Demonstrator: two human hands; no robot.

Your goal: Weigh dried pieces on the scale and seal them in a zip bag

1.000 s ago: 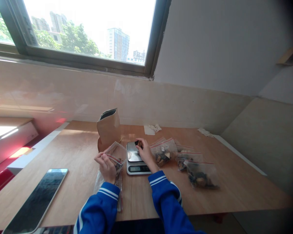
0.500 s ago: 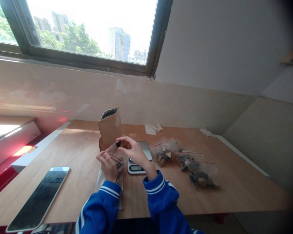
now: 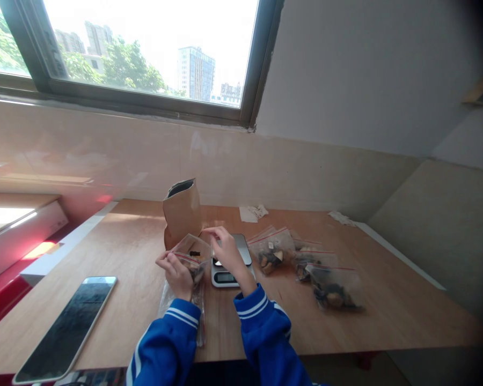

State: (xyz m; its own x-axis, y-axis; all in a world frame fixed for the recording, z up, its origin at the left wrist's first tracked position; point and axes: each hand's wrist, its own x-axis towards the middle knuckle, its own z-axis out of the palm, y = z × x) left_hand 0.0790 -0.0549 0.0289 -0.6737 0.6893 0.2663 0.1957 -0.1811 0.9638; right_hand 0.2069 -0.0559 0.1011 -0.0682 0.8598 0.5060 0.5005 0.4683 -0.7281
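Observation:
My left hand (image 3: 176,272) grips the red-striped rim of a clear zip bag (image 3: 193,255) and holds its mouth open, with dark dried pieces inside. My right hand (image 3: 224,251) hovers at the bag's far rim, fingers pinched together; I cannot make out anything in them. Just behind and under my right hand sits a small digital scale (image 3: 229,267) with a silver plate and a lit display. An open brown paper bag (image 3: 181,212) stands upright behind the zip bag.
Several filled zip bags (image 3: 306,262) lie right of the scale. A phone (image 3: 66,327) lies screen-up at the front left of the wooden table (image 3: 386,311). Crumpled paper scraps (image 3: 253,212) lie near the back wall. More empty bags lie under my left wrist.
My right hand left the scale plate with a dark piece, carried it left to the open zip bag, and now sits at the bag's rim with a piece lying inside.

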